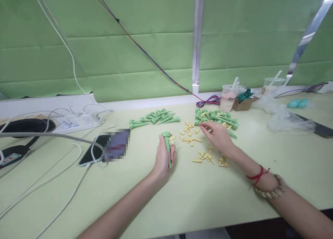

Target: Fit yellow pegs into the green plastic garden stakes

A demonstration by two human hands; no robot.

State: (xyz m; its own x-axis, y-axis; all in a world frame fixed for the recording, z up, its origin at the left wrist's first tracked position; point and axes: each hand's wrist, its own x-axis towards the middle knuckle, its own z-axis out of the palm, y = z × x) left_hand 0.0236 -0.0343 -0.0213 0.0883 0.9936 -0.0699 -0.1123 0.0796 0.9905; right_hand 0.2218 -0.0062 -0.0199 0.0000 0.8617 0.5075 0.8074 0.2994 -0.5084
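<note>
My left hand (162, 157) is wrapped round a green plastic watering spike (167, 143), its wide cap up and its point down. A yellow T-shaped valve (172, 138) sticks out beside that cap. To the right, my right hand (215, 133) reaches to the front of a pile of green spikes (225, 118), thumb and fingertips closed at the capped end of one green spike (197, 122). Loose yellow valves (191, 140) lie between my hands, with more yellow valves (205, 156) nearer me. Another group of green spikes (156, 117) lies behind my left hand.
On the left are a phone (95, 149) with a cable, a power strip (78, 123) and black headphones (28, 126). Toward the back right stand a pink drink cup (228, 98), a small cardboard box (243, 104), another cup (272, 86) and a clear plastic bag (288, 123).
</note>
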